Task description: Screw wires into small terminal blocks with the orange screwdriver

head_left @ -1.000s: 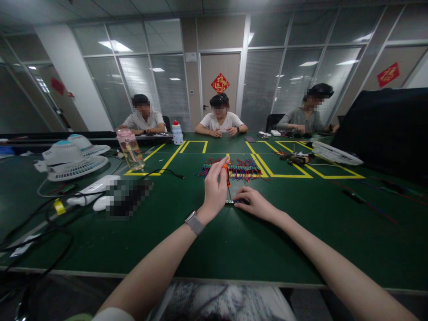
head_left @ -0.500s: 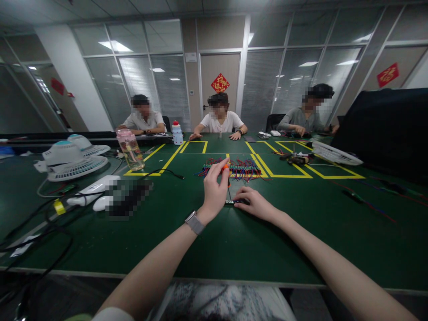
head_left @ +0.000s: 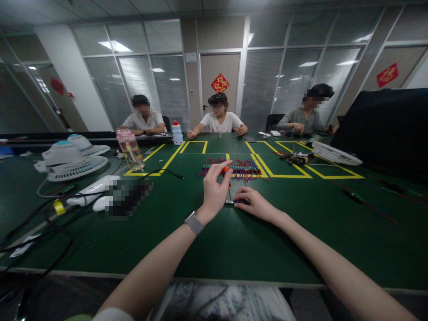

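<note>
My left hand [head_left: 216, 183] is closed around a screwdriver [head_left: 226, 169] with an orange and black handle. The screwdriver stands nearly upright, its thin shaft pointing down to a small circuit board [head_left: 229, 202] on the table. My right hand [head_left: 252, 203] pinches the right end of that board and presses it to the tabletop; the fingers cover much of it. Just beyond my hands lies a row of small green boards [head_left: 245, 169] with red and blue wires, partly hidden by my left hand.
Yellow tape [head_left: 287, 176] marks the green table [head_left: 214, 249]. To the left are white fans [head_left: 76, 160], a tilted pink-lidded bottle [head_left: 130, 151] and black cables [head_left: 43, 227]. Hand tools [head_left: 296, 158] and a wired board [head_left: 352, 196] lie right. Three people sit across.
The fingers of my left hand have shifted slightly on the screwdriver handle. My right hand stays in place. Across the table, the middle person has lifted a hand.
</note>
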### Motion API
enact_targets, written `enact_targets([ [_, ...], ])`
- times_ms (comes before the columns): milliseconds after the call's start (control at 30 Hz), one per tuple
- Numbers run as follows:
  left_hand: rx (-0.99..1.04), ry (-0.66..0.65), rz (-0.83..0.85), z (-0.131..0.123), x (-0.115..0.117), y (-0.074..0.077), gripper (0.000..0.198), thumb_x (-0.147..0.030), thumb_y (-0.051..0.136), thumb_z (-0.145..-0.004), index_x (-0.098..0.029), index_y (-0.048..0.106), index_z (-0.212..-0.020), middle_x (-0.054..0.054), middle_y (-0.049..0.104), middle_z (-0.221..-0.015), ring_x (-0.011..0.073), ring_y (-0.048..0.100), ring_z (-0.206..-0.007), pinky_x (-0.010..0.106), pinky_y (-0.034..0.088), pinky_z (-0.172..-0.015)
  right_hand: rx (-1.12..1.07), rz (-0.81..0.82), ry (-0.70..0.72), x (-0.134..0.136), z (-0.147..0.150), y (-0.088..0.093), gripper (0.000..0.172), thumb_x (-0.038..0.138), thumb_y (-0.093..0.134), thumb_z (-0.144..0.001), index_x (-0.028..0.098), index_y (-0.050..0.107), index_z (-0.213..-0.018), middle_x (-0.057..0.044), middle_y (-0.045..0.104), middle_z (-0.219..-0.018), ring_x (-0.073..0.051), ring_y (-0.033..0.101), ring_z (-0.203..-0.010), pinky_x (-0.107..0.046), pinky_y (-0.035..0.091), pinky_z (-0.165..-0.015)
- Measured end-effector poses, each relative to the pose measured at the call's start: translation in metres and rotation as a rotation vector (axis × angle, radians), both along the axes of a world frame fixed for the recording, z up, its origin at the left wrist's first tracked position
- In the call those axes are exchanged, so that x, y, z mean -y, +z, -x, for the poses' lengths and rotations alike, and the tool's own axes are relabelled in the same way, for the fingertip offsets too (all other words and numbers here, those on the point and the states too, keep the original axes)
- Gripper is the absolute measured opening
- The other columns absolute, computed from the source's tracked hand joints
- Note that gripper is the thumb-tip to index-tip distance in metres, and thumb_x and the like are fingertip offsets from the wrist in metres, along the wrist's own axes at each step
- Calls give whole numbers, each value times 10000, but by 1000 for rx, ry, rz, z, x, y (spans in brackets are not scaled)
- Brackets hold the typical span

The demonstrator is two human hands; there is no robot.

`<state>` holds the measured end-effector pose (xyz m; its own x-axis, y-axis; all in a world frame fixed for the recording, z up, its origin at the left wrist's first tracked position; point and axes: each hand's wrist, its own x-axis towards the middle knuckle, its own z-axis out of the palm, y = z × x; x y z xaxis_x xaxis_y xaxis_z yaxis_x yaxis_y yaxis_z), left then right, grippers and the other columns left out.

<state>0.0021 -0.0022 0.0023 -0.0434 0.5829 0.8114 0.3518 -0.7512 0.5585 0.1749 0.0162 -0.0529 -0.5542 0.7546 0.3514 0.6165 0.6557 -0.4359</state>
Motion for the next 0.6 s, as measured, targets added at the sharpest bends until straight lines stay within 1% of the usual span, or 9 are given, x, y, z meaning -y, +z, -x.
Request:
enact_targets([
  [67,-6,22,-4,0,1,1,217,-268,486,-909,-223,640,-1054,48,635,-987,158,589,-923,295,459,-844,1,2,-3,0,0,0,172,281,627,-828,214,720,-955,-68,601,-953,-201,575,-894,-342,460,-844],
  [167,0,-3,2,1,1,2,286,-231,386,-946,-220,613,-1119,61,625,-1083,158,573,-1033,304,437,-914,1,8,-8,0,1,1,171,271,630,-824,212,722,-956,-67,601,-944,-203,576,-897,-337,460,-848],
  [267,17,-16,10,1,0,0,307,-216,362,-951,-210,583,-1164,62,624,-1149,157,566,-1084,308,425,-948,1,12,-13,1,1,2,177,274,628,-826,208,721,-961,-70,598,-944,-204,575,-895,-337,464,-841],
  [500,17,-21,9,0,-1,0,290,-216,390,-946,-208,578,-1167,57,633,-1131,149,579,-1054,289,435,-920,11,3,-13,2,1,2,177,287,625,-829,210,722,-956,-71,600,-945,-206,574,-893,-339,464,-838],
  [600,4,6,-11,1,0,2,243,-239,463,-922,-216,614,-1111,52,634,-1056,151,585,-980,282,447,-877,10,6,-15,1,1,2,176,283,625,-828,210,724,-953,-73,600,-946,-211,572,-901,-339,462,-839],
])
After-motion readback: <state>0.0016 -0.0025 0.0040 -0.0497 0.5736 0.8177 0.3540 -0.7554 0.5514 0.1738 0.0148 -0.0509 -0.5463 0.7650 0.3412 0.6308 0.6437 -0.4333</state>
